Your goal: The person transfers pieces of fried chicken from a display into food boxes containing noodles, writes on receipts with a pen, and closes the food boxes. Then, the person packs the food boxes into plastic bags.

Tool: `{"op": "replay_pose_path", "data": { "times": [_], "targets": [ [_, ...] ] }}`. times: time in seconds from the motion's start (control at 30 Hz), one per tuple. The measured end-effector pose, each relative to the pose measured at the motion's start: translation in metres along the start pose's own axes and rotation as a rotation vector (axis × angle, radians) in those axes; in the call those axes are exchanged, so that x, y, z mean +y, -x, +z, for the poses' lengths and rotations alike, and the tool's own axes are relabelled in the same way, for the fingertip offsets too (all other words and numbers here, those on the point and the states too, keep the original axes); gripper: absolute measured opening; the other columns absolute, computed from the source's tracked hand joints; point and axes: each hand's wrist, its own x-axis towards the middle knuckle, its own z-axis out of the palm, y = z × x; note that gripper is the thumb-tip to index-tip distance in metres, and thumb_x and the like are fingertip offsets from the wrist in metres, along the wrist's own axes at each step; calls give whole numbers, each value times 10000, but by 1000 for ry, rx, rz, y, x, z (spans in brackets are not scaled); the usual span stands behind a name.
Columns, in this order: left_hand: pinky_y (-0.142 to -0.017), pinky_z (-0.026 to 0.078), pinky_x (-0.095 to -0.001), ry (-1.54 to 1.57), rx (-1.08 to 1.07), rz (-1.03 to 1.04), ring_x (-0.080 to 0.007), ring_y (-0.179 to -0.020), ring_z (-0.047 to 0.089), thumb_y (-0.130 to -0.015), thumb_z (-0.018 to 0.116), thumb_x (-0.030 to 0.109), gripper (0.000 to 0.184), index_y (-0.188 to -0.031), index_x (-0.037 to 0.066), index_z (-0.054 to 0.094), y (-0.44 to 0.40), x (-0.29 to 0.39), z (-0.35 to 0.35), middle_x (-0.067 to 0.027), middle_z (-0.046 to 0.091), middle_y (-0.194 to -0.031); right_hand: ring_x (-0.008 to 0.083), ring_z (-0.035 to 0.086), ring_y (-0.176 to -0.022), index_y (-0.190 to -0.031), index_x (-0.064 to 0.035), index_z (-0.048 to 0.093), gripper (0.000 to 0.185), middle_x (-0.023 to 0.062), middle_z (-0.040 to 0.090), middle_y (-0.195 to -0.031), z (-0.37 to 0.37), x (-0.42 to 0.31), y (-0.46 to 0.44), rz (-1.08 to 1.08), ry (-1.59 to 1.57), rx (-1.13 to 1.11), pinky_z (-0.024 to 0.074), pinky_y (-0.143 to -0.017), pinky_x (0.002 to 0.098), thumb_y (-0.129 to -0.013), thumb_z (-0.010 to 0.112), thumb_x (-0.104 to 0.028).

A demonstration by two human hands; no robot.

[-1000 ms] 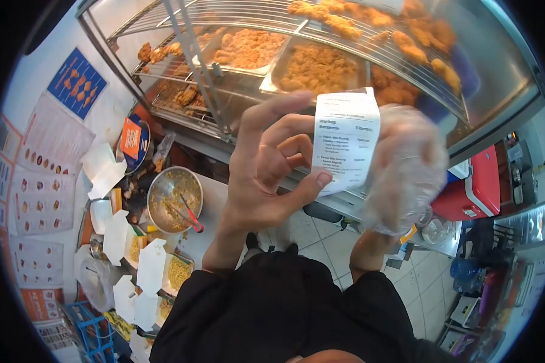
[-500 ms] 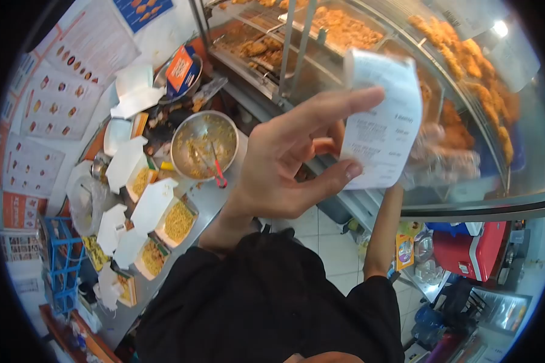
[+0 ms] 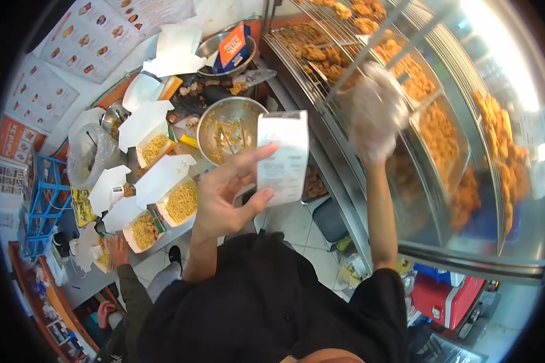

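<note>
The person's left hand [image 3: 224, 202] is holding a printed receipt [image 3: 283, 160] by its left edge, thumb and fingers closing on the paper. The receipt is hanging upright in the air, partly covering the right side of a steel bowl [image 3: 243, 107] on the counter [image 3: 88, 285]. The right hand [image 3: 378, 115], wearing a clear plastic glove, is blurring at the display case [image 3: 463, 255]; how far its fingers are opening, and whether they are gripping anything, cannot be told. Fried chicken [image 3: 501, 151] is lying inside the case. Open noodle boxes [image 3: 180, 202] are lining the counter's front edge, where a co-worker's hand [image 3: 116, 247] is resting beside one.
</note>
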Motion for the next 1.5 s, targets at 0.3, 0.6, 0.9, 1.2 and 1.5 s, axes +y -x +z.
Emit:
{"op": "replay_pose_path", "data": {
  "times": [0.3,0.6,0.9,1.2,1.5],
  "targets": [
    [-957,420,-270,-191,420,-154,-152,-1040,567,-798,656,-94,554,-1329,-84,495,-13,-20,-142,-80,570,-1148,358,631,-733,-743,-36,627,209,200,631,-756,353,182,-191,-57,157,-247,506,-656,438,-795,587,-235],
    [-979,464,-330,-143,542,-240,-227,-1141,589,-821,610,-108,574,-1364,-99,422,-63,-50,-224,-198,583,-1254,378,566,-1178,-1356,-33,484,865,291,594,-1209,438,172,-236,251,368,-784,450,-982,475,-836,493,-724],
    [-994,458,-343,-96,571,-233,-231,-1160,578,-838,606,-88,556,-1363,-102,425,-92,-69,-244,-201,562,-1286,273,640,-963,-1092,-35,618,528,158,669,-1029,393,118,-221,157,220,-755,514,-824,426,-862,625,-510],
    [-862,517,-307,-39,391,-329,-153,-1019,632,-814,629,-29,524,-1326,67,566,-46,-54,-178,-110,614,-1277,192,611,-786,-896,-81,644,212,76,647,-848,412,247,-263,209,119,-731,500,-682,338,-836,655,-284],
    [-819,490,-264,-176,538,-327,-106,-901,618,-829,622,-32,495,-1310,69,576,72,-21,-122,-74,647,-1203,120,557,-634,-745,-112,627,84,13,581,-667,329,148,-156,1512,-1467,-344,465,-557,251,-800,686,-135]
  ]
}}
